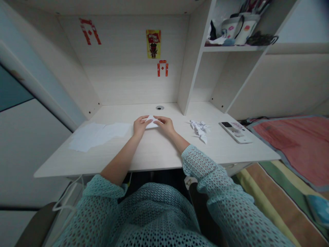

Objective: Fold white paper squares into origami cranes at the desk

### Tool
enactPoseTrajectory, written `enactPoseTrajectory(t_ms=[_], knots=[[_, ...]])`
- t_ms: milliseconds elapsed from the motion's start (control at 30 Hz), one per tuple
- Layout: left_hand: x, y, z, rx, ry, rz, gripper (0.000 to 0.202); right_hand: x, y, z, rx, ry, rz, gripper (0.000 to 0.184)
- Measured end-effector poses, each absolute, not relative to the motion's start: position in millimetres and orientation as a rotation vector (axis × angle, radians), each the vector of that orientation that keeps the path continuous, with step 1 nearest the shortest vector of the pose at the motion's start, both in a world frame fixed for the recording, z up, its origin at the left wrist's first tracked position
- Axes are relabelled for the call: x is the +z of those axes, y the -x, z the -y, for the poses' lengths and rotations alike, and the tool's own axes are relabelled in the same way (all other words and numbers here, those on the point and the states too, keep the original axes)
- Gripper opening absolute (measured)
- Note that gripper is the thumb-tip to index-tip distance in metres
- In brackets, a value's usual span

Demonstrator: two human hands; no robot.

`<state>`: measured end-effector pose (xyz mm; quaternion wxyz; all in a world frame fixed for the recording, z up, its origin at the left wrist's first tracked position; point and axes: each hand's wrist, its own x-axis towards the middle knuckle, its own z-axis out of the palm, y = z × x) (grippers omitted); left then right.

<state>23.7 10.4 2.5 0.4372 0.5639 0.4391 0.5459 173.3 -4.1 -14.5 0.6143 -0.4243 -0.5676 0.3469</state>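
Observation:
A small folded piece of white paper (152, 124) is held just at the desk surface, near the middle. My left hand (140, 125) grips its left side, thumb on top. On the right side, my right hand (166, 125) pinches it with thumb and fingers. Part of the paper is hidden by the fingers. To the left lie loose white paper sheets (89, 136), overlapping and flat. Several folded white paper pieces with pointed ends (199, 129) lie heaped to the right of my right hand.
A white phone (235, 132) lies on the right of the white desk (154, 154). Upright panels and a shelf (233, 48) with cups (228, 27) rise behind. Red and yellow stickers (153, 44) are on the back panel. A bed with a striped cover (288, 199) adjoins the right.

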Motion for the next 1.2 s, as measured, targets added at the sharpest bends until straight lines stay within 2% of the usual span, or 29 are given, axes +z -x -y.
enactPoseTrajectory(t_ms=[133, 567, 867, 1033, 1200], knots=[[-1, -24, -13, 1.384, -1.385, -1.048, 0.049, -17, -174, 1, 0.779, 0.948, 1.328, 0.031], [0, -25, -12, 1.514, -1.46, -1.151, 0.029, -21, -174, -3, 0.768, 0.977, 1.33, 0.03], [4, -26, -7, 1.533, -1.484, -1.159, 0.031, -20, -173, -1, 0.75, 0.951, 1.369, 0.041], [4, -27, -5, 1.552, -1.493, -1.175, 0.028, -22, -174, -2, 0.755, 0.893, 1.381, 0.033], [-1, -26, -8, 1.532, -1.562, -1.209, 0.03, -25, -175, -5, 0.769, 0.933, 1.389, 0.032]])
